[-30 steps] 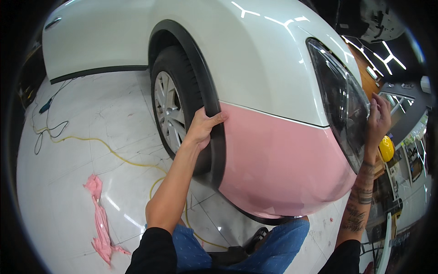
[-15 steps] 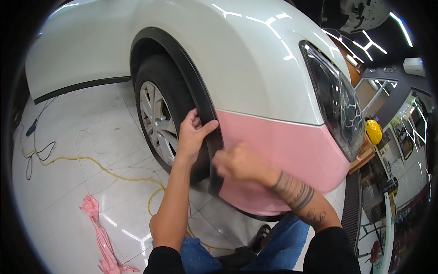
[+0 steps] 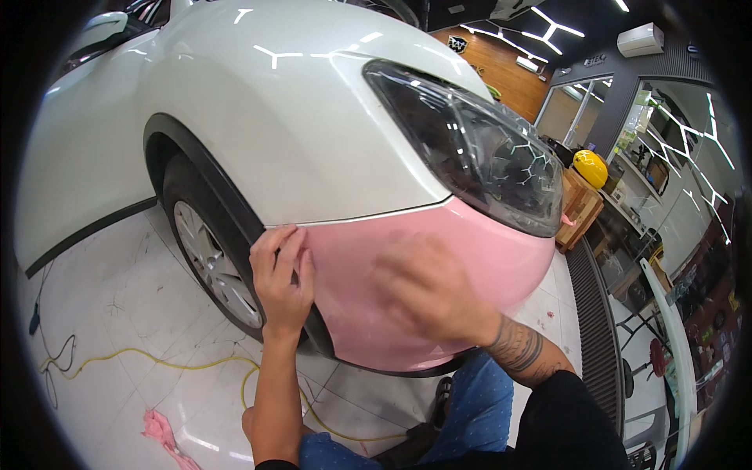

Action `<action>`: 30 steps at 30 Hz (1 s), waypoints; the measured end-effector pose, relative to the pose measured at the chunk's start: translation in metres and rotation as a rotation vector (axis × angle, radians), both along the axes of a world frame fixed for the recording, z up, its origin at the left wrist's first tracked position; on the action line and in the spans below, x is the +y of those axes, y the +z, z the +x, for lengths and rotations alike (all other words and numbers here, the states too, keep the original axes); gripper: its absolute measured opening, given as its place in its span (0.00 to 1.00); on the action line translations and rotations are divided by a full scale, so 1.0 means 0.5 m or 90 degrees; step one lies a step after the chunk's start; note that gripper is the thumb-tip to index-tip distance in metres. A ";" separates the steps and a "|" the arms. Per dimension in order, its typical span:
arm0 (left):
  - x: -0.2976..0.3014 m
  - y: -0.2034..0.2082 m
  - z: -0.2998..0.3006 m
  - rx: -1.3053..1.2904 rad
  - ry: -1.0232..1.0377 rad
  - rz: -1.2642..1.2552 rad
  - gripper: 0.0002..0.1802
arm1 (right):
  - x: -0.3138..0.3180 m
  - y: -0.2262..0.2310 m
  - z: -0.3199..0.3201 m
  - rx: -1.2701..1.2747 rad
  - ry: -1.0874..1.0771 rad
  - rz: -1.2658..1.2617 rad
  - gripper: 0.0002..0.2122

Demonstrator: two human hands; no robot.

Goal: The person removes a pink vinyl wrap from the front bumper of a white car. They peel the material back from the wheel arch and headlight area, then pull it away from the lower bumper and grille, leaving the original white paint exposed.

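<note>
My left hand (image 3: 282, 278) is closed, fingers bent, its fingertips at the upper rear corner of the pink bumper section (image 3: 352, 251), beside the black wheel arch trim (image 3: 211, 168). What lies between its fingertips is too small to make out. A little to the right, my right hand (image 3: 427, 286) is over the pink surface. Motion smears its fingers, so neither their shape nor any held thing shows. Above the pink section are the white fender (image 3: 305, 149) and the clear headlight (image 3: 478, 141).
The wheel (image 3: 207, 251) stands left of my left forearm. A yellow cord (image 3: 180, 365) winds over the tiled floor, near a crumpled pink sheet (image 3: 164, 435). At the right, a yellow rounded object (image 3: 590, 168) sits on a wooden stand (image 3: 580, 207).
My view has shifted toward the headlight. My right hand has moved from beside the wheel arch trim to the right, over the pink section. My left hand's fingers now reach the pink corner.
</note>
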State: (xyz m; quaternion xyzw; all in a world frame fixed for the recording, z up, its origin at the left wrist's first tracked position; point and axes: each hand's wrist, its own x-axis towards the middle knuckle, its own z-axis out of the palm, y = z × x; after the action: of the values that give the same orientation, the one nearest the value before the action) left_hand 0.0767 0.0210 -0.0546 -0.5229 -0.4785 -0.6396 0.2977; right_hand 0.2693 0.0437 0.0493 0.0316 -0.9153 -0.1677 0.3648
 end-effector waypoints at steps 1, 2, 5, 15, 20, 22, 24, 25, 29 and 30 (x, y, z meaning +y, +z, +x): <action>0.002 0.007 0.012 0.010 -0.019 0.006 0.18 | 0.017 0.016 0.028 0.040 -0.048 0.017 0.12; 0.002 0.013 0.023 0.022 -0.034 0.008 0.18 | 0.033 0.026 0.054 0.082 -0.094 0.030 0.13; 0.006 0.027 0.042 0.008 -0.016 0.007 0.17 | 0.069 0.037 0.108 0.178 -0.161 0.070 0.13; 0.021 0.016 0.023 -0.068 -0.004 0.017 0.09 | 0.098 0.055 0.118 0.169 -0.195 0.111 0.12; 0.002 -0.004 -0.007 -0.140 0.039 0.010 0.09 | 0.101 0.066 0.110 0.133 -0.170 0.096 0.15; 0.002 -0.001 0.007 -0.110 0.045 0.012 0.10 | 0.100 0.072 0.108 0.117 -0.166 0.094 0.15; 0.009 0.000 0.024 -0.098 0.026 0.015 0.09 | 0.100 0.078 0.104 0.094 -0.147 0.109 0.13; 0.014 0.002 0.031 -0.087 0.018 0.017 0.09 | 0.100 0.080 0.102 0.081 -0.137 0.117 0.12; 0.014 0.010 0.038 -0.066 0.011 0.033 0.11 | 0.100 0.096 0.087 0.011 -0.126 0.138 0.08; 0.014 0.006 0.036 -0.077 0.006 0.030 0.11 | 0.098 0.104 0.083 -0.003 -0.122 0.144 0.07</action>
State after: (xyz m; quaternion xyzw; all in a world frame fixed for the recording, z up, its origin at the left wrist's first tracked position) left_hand 0.0946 0.0282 -0.0514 -0.4740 -0.4825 -0.6797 0.2838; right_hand 0.3107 0.0928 0.1013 -0.0145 -0.8903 -0.3038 0.3391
